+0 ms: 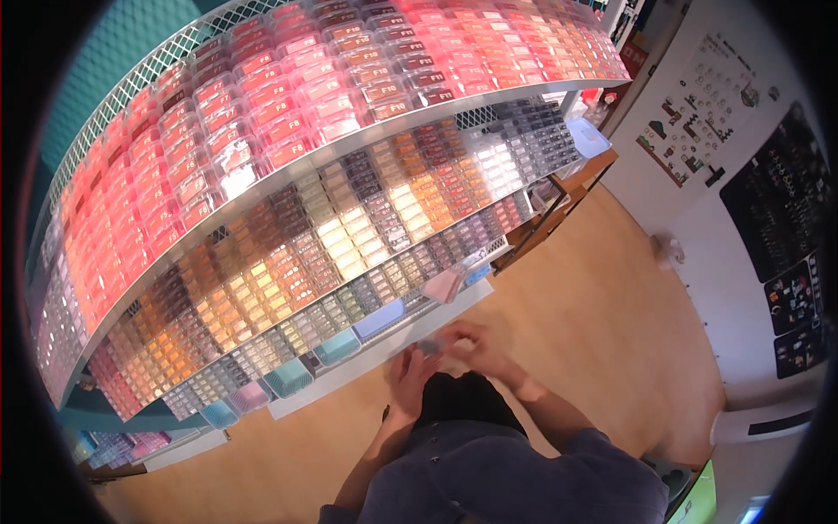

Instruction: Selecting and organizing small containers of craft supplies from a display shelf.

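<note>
My left hand (407, 380) is raised in front of my body, with a small greyish object (430, 346) at its fingertips. The object is too small and blurred to identify more closely. Close beside it is my right hand (470, 347), its fingers bent and blurred. I cannot tell whether those fingers grip the object or only touch it. Before both hands stands a tiered rack of small clear plastic containers (268, 111), sorted by colour and bearing printed codes. A lower tier (288, 272) holds brown, orange, cream and grey ones.
Along the rack's lower edge hang a teal basket (288, 378), a blue tray (380, 319) and a pink tray (445, 283). A wooden shelf unit (556, 203) adjoins the rack's right end. Wood-coloured floor (609, 314) stretches right towards a white wall (661, 190).
</note>
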The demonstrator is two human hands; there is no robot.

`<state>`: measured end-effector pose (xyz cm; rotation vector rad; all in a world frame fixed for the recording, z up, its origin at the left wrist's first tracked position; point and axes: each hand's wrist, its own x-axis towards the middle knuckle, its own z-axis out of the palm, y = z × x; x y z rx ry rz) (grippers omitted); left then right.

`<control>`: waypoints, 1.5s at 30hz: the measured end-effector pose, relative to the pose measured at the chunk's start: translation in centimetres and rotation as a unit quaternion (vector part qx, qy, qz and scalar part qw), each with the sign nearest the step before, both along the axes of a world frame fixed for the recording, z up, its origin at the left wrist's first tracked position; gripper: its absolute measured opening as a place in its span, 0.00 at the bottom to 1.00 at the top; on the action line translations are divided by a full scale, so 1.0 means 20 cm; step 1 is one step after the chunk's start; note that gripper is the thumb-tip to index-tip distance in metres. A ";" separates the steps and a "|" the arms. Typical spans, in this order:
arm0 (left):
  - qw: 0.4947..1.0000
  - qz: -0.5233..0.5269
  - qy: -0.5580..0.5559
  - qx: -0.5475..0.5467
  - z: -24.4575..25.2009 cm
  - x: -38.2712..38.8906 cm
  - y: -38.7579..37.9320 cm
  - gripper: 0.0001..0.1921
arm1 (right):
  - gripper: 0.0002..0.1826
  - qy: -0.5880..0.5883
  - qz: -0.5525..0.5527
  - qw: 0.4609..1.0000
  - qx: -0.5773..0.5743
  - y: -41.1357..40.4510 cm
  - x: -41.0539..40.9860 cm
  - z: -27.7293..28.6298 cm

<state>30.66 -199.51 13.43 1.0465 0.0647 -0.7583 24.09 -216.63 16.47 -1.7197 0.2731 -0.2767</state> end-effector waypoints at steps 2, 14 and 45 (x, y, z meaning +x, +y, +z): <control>0.997 -0.051 0.040 -0.040 0.13 0.07 -0.08 0.18 | 0.10 -0.014 -0.095 0.985 0.146 -0.15 0.04 0.13; 0.997 -0.060 0.050 -0.018 -0.10 0.19 -0.38 0.12 | 0.17 -0.221 -0.200 0.891 -0.343 -0.87 0.36 0.61; 0.980 0.172 0.095 -0.005 -0.07 -0.06 -1.07 0.09 | 0.11 -0.200 -0.038 0.749 -0.631 -1.90 1.01 0.76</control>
